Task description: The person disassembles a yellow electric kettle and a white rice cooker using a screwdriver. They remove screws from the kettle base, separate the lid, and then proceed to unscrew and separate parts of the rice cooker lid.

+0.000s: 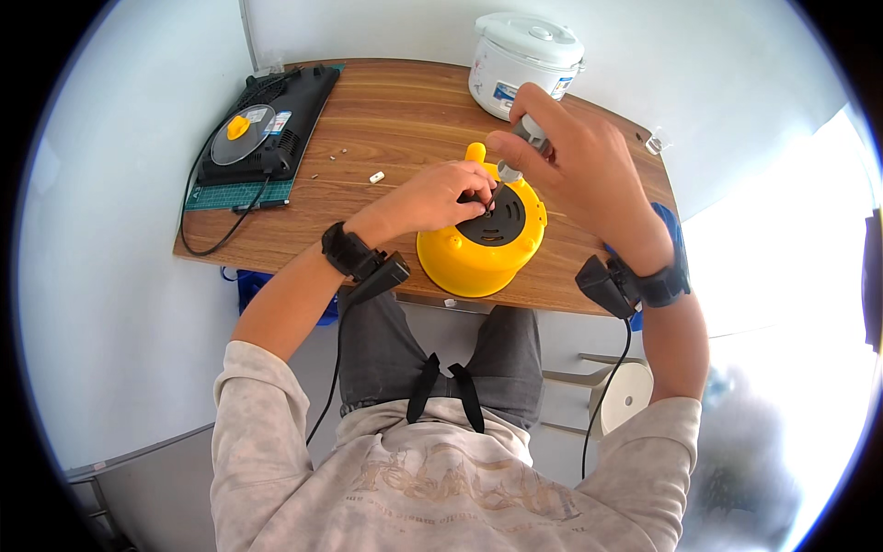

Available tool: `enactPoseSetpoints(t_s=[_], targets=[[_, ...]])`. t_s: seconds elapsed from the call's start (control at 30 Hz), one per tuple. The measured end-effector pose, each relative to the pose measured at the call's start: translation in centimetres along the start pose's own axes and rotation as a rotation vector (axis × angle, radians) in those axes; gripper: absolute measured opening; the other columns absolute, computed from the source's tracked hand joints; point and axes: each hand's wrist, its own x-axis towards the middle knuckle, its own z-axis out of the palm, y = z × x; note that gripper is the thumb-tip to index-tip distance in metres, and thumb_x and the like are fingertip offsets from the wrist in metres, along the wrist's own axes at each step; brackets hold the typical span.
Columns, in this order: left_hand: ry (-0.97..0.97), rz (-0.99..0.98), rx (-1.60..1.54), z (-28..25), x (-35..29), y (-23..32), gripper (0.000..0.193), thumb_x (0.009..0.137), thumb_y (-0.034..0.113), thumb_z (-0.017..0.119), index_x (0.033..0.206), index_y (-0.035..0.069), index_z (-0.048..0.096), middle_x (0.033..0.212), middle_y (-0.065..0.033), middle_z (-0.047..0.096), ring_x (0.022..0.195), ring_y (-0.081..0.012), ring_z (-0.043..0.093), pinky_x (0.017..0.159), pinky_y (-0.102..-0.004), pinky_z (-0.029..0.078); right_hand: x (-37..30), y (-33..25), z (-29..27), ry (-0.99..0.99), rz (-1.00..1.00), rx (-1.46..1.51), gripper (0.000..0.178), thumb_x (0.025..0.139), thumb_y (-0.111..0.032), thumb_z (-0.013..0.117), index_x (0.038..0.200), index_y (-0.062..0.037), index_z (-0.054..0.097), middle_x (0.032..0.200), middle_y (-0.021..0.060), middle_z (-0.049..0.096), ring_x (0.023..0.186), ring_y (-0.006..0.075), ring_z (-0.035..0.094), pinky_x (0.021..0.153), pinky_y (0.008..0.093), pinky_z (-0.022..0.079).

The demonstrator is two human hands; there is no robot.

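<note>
A yellow pot-shaped appliance [464, 269] sits upside down at the table's front edge. Its round black vented base plate [504, 228] faces up. My right hand [589, 156] is wrapped round the grey handle of a screwdriver [532, 134], held tilted above the pot. The thin shaft slants down to the black plate. Beside its tip, my left hand [440, 195] rests on the plate with fingers bent and pinched together. Whatever those fingertips hold, if anything, is too small to make out. A yellow handle [475, 153] sticks out from the pot's far side.
A white lidded rice cooker [524, 69] stands at the back right. On the left, a black flat appliance [285, 120] lies on a green mat [225, 197], with a glass lid [244, 138] on top and a cord hanging. A small white piece [377, 177] and crumbs lie mid-table.
</note>
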Motion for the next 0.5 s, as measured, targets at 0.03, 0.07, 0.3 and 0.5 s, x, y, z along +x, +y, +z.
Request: enactPoseSetpoints(t_s=[0.03,0.07,0.3,0.5], targets=[[0.008,-0.013,0.021,0.0,-0.2,0.6,0.01,0.091,0.012,0.068,0.099,0.007,0.072,0.112,-0.0089,0.064,0.108,-0.0268,0.063,0.095,-0.0384,0.05,0.0,-0.3,-0.1,-0.011,-0.004,-0.011,0.031,0.094,-0.034,0.067,0.103,-0.0067,0.055,0.077,0.0104,0.065,0.07,0.0312,0.066,0.059,0.0403,0.052],[0.015,-0.027,0.043,-0.1,-0.3,0.8,0.011,0.091,0.012,0.068,0.099,0.007,0.073,0.11,-0.0089,0.064,0.107,-0.027,0.063,0.095,-0.0387,0.05,0.0,-0.6,-0.4,-0.023,-0.009,-0.021,0.03,0.096,-0.033,0.065,0.103,-0.0064,0.053,0.079,0.0114,0.065,0.07,0.0324,0.066,0.059,0.0412,0.052],[0.032,0.085,0.028,0.5,-0.1,-0.6,0.01,0.091,0.011,0.066,0.099,0.007,0.072,0.118,-0.0061,0.063,0.114,-0.0261,0.06,0.099,-0.038,0.048,0.4,0.9,0.1,0.107,-0.111,0.171,0.017,0.1,-0.021,0.057,0.108,-0.0055,0.054,0.091,0.0155,0.066,0.075,0.0368,0.066,0.065,0.0425,0.053],[0.007,0.088,0.042,0.4,-0.3,-0.7,0.013,0.091,0.008,0.066,0.102,0.006,0.071,0.121,-0.0068,0.063,0.116,-0.026,0.059,0.102,-0.0383,0.047,0.5,0.5,-0.5,0.009,-0.036,0.193,0.018,0.097,-0.019,0.065,0.111,-0.0092,0.059,0.086,0.0129,0.068,0.072,0.0319,0.067,0.067,0.0387,0.054]])
